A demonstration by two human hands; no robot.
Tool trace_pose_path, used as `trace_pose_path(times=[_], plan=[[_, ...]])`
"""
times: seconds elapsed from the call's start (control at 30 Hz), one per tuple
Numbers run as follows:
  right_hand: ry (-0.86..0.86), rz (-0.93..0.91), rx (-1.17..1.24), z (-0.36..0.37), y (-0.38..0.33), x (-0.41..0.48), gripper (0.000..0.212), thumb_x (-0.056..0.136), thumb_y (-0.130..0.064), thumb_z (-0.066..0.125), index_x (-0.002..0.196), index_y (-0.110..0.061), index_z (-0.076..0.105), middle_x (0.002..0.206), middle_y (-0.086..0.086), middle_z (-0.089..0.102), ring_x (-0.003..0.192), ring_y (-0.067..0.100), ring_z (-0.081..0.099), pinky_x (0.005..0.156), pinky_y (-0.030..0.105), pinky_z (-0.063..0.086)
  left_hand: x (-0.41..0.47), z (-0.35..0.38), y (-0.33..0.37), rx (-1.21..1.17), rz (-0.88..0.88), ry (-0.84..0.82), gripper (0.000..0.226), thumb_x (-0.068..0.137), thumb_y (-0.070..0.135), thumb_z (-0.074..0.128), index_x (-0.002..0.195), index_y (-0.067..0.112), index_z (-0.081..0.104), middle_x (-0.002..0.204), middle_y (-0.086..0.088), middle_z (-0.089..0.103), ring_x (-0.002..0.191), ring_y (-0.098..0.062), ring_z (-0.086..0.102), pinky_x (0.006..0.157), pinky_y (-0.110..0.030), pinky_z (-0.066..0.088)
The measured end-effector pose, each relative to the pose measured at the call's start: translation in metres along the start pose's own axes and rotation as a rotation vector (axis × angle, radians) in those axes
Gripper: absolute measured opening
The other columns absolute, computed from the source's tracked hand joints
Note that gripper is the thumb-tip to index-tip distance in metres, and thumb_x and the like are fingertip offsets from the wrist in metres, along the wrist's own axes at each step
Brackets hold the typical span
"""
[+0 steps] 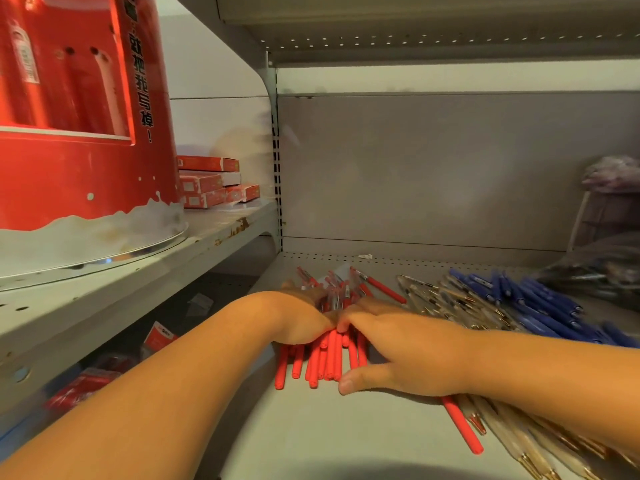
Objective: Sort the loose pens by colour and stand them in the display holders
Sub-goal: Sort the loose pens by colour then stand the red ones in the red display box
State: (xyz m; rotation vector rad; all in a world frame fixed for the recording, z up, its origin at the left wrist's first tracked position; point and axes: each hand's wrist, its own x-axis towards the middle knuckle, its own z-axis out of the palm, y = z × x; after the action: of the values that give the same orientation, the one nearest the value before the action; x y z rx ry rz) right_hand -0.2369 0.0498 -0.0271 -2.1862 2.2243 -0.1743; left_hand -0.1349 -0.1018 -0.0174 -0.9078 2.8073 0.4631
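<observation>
Two hands on one pile: my left hand and right hand meet over the red pens, which lie bunched on the grey shelf, ends toward me. The R hand lies across the bunch with fingers fairly straight and pressing down, thumb splayed out by the near pen ends. The L hand sits against the bunch's left side, wrist bent. Its fingers are lost among the pens and in blur, so I can't tell if they curl round anything.

One stray red pen lies under my R forearm. Right of the bunch is a heap of clear pens, then blue pens beyond it. Up left, on a higher shelf, stands a red display holder, w/ what look like small red boxes stacked behind it.
</observation>
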Motion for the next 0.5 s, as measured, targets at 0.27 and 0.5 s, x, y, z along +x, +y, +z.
trace_pose_path(times=[0.27, 0.5], plan=[[0.082, 0.462, 0.084, -0.032, 0.070, 0.077, 0.055, 0.091, -0.065, 0.048, 0.119, -0.020, 0.060, 0.091, -0.004, 0.059, 0.089, 0.014, 0.058, 0.072, 0.030, 0.046, 0.003, 0.000, -0.002, 0.055, -0.063, -0.005, 0.077, 0.089, 0.076, 0.034, 0.154, 0.043, 0.010, 0.163, -0.007, 0.011, 0.144, -0.036, 0.027, 0.113, -0.050, 0.027], [-0.361, 0.538, 0.109, -0.024, 0.057, 0.144, 0.067, 0.095, -0.067, 0.034, 0.137, -0.018, 0.052, 0.143, 0.011, 0.048, 0.120, 0.027, 0.051, 0.091, 0.034, 0.037, 0.001, 0.002, 0.000, 0.051, -0.054, 0.028, 0.077, 0.090, 0.075, 0.036, 0.154, 0.043, 0.008, 0.163, -0.008, 0.014, 0.143, -0.035, 0.031, 0.110, -0.043, 0.030]])
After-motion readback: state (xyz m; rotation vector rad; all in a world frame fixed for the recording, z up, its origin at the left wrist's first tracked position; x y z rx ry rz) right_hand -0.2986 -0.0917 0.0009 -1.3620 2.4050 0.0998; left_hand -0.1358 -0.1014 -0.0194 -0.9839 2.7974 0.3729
